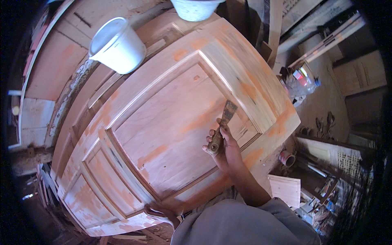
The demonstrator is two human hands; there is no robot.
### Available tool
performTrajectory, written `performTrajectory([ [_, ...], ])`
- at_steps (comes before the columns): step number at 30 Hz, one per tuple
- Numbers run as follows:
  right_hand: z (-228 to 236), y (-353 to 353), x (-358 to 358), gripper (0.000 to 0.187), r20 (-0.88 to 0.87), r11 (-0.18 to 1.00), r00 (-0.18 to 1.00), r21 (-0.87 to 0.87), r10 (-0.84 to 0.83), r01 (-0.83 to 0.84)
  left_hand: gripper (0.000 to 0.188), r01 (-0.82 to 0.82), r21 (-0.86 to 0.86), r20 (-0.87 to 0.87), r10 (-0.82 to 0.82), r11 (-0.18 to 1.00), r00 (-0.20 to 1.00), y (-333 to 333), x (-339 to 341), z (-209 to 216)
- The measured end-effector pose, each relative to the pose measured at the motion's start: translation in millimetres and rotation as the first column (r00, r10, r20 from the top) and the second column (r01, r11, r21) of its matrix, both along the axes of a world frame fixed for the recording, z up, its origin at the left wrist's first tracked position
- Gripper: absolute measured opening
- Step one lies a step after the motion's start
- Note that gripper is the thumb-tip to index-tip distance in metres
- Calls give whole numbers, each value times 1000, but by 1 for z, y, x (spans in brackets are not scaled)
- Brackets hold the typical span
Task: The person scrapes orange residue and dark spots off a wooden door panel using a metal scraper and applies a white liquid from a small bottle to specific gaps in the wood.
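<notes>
A panelled wooden door (pixel 175 122) with orange filler patches lies flat in front of me. Over the lower right of its large panel, my right hand (pixel 222 145) is closed round the handle of a putty knife (pixel 229 112). The knife's dark, stained blade points away from me, and its worn handle end faces me. My left hand (pixel 159 212) rests at the door's near edge, by the corner between the large and small panels. Its visible fingers are apart with nothing in them; part of it is in shadow.
A white bucket (pixel 122 51) stands beyond the door's far left edge, and another pale bucket (pixel 198 12) at the far edge. To the right are a clear plastic bottle (pixel 304 83), a red can (pixel 287 158) and a pale board (pixel 285 190).
</notes>
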State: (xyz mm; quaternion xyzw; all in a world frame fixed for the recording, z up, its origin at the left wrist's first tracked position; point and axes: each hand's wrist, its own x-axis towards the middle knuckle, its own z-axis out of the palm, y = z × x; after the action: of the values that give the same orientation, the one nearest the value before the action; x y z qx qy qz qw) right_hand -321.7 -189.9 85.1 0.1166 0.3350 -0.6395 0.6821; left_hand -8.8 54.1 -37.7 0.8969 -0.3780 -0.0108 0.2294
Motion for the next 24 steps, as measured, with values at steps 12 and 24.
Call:
performTrajectory([
  [12, -1, -110, 81, 37, -204, 976, 960, -64, 190, -206, 51, 19, 10, 32, -19, 1000, 999, -3, 6, 10],
  [24, -92, -125, 105, 40, -390, 545, 617, -290, 683, -787, 51, 173, 157, 61, -184, 972, 981, -95, -2, 2],
])
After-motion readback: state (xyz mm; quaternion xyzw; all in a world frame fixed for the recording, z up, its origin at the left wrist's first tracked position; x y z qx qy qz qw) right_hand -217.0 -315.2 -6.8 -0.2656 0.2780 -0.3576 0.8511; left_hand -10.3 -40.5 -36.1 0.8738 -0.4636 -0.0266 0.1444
